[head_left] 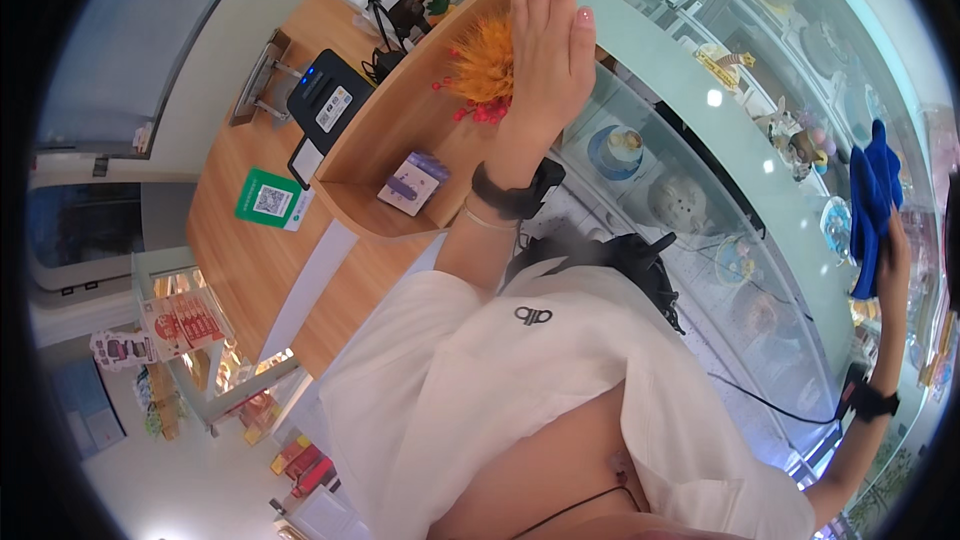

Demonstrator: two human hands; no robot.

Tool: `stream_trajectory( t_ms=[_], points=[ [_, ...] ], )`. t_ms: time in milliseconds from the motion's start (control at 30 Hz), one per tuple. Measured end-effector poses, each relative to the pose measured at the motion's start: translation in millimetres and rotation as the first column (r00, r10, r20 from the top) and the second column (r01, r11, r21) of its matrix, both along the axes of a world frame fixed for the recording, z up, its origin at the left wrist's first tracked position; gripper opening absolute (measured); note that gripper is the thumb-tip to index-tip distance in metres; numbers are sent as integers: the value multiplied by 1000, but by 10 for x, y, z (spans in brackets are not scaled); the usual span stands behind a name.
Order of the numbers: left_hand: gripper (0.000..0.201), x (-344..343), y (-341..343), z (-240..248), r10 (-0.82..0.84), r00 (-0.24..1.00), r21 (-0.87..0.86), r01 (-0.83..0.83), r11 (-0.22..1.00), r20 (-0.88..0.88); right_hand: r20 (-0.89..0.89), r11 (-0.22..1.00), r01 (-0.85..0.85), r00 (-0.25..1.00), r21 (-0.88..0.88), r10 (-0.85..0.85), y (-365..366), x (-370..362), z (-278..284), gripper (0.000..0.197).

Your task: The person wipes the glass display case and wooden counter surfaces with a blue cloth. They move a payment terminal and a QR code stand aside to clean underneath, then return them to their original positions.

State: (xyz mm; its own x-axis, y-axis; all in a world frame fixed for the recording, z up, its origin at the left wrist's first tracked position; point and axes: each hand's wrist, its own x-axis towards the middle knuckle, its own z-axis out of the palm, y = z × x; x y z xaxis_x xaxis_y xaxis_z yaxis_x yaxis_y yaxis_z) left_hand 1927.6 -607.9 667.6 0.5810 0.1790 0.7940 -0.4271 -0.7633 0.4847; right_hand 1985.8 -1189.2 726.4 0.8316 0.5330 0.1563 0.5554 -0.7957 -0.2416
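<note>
My left hand (555, 55) reaches up past the edge of the wooden shelf. Its fingers are stretched out and hold nothing; the fingertips lie at the edge of a pale glass countertop (625, 35), and I cannot tell if they press on it. Far to the right, my right hand (895, 255) has a bright blue cloth (873, 200) in its grip, held against the glass of a display case. The fingers are partly hidden by the cloth. Orange dried flowers (483, 60) with red berries stand just left of my left hand.
Behind the glass are decorated cakes (617, 152) and small figurines (797, 145). The wooden counter (240, 155) carries a black payment box (328, 90), a green code sign (268, 200) and a small purple-and-white box (413, 183). A black cable (770, 402) hangs near my right arm.
</note>
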Motion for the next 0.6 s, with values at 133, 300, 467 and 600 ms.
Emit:
stream_trajectory(
  t_ms=[133,300,467,600],
  points=[
    [48,-40,102,3,-73,996,17,74,997,-45,-48,945,321,947,66,-318,287,-1501,151,51],
    [51,-206,175,-19,-144,985,-26,142,989,-92,65,883,430,892,187,-448,972,-1958,-20,55],
    [52,-437,184,-97,-157,977,-99,144,985,-146,244,906,360,879,221,-409,2556,-1442,27,56],
    [49,-717,290,-144,-149,955,-175,106,979,-257,442,952,237,845,195,-301,3757,-971,28,46]
  ],
)
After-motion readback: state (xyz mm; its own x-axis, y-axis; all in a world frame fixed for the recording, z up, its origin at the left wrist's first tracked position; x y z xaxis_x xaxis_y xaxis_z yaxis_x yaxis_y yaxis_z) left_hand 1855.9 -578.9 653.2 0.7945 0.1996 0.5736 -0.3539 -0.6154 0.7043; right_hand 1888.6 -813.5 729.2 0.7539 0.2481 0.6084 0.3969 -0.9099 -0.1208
